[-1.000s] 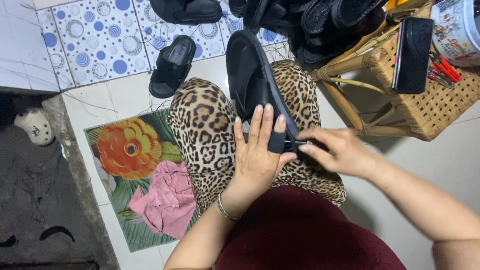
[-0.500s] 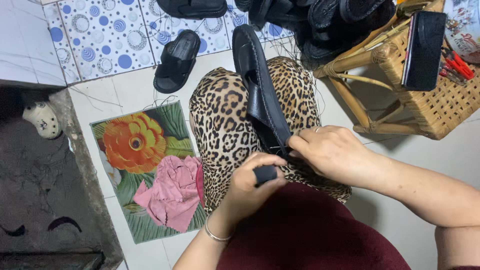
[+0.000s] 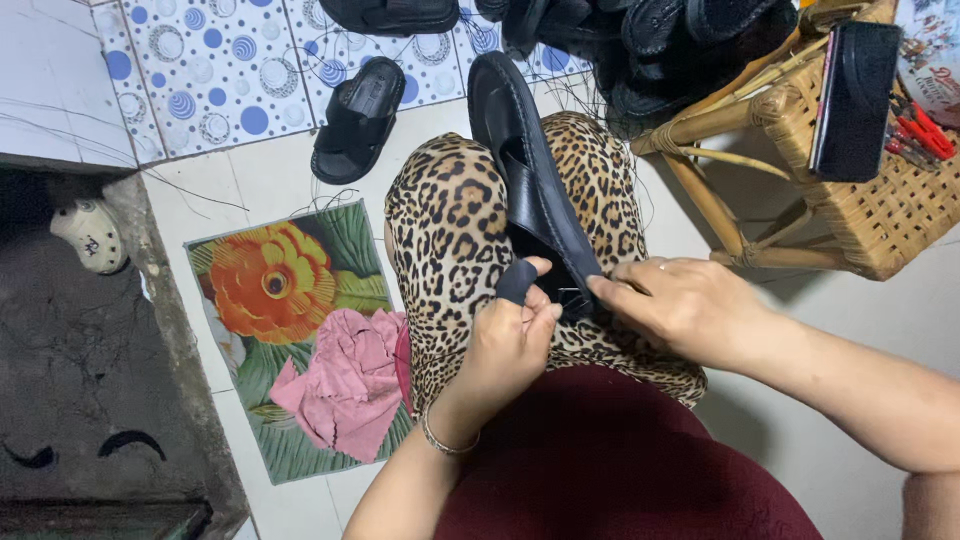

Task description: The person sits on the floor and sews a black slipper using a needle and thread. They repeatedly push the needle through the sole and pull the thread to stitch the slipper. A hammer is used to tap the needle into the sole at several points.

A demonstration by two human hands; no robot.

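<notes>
Black sandal [image 3: 530,170] between pinching hands [image 3: 600,320]

This looks like a small home workshop for making or mending sandals, set up on the floor of a house. The tiled floor [image 3: 250,170] is partly plain pale tile and partly tile with blue dots. A heap of black sandals [image 3: 640,40] lies along the top edge, with one more black sandal [image 3: 358,118] set apart on the tiles. A wicker stool [image 3: 860,200] at the right edge carries red-handled tools [image 3: 920,130]. A flower-printed mat [image 3: 290,290] holds a pink rag [image 3: 345,385].
</notes>
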